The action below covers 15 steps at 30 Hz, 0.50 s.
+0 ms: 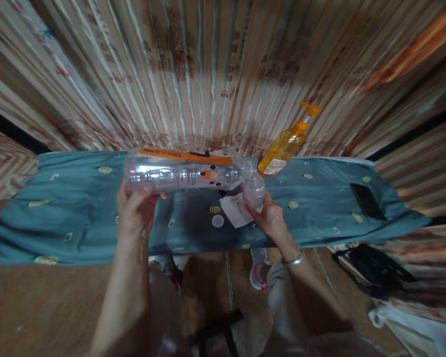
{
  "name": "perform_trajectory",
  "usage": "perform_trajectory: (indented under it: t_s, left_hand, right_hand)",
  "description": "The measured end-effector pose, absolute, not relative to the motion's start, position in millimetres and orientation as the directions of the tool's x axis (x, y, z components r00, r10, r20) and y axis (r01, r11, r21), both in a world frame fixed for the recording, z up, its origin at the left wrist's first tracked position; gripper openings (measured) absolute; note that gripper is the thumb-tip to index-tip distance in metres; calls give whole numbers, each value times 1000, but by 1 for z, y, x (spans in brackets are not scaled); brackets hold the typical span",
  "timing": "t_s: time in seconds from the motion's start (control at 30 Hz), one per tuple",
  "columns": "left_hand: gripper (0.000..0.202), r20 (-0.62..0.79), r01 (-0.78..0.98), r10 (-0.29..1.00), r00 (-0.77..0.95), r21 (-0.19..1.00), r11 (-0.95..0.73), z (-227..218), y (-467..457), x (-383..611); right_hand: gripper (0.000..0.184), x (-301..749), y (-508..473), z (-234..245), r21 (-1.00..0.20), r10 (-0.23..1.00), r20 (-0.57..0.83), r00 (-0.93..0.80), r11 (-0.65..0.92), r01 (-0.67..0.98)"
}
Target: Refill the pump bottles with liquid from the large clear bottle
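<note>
A large clear plastic bottle (182,171) with an orange and white label lies sideways in the air above the table. Its base end rests in my left hand (137,208), whose fingers are wrapped around it from below. My right hand (269,215) grips a small clear plastic cup (253,191) against the bottle's mouth. Whether any liquid is passing between them, I cannot tell. Below the cup is a white paper (236,210), and a small round whitish disc (217,221) lies left of it. An amber pump bottle (282,151) stands just behind the cup.
A teal patterned cloth (78,213) covers the narrow table. Toward its right end lies a black phone (367,201). A pleated curtain (208,74) hangs directly behind. On the floor at right are a black bag (375,267) and a whitish bag (405,327).
</note>
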<state>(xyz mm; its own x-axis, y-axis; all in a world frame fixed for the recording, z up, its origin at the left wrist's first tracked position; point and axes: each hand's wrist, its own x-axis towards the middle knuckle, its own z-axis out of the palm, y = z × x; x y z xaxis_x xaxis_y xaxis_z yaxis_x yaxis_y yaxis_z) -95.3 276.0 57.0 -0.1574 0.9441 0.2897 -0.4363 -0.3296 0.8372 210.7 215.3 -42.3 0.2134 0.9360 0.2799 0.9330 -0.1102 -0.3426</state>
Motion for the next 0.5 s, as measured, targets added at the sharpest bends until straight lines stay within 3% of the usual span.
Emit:
perform_trajectory:
  t_s: [0.13,0.5]
  left_hand:
    - [19,317,-399,940,-128,851,-341,55,276,-97]
    - [34,257,-472,945,-203,820,-324,59,275,-91]
  right_hand:
    - [60,211,215,-43,-334,931,295,217,-112,936]
    - [60,210,215,-42,-350,932,284,226,-119,929]
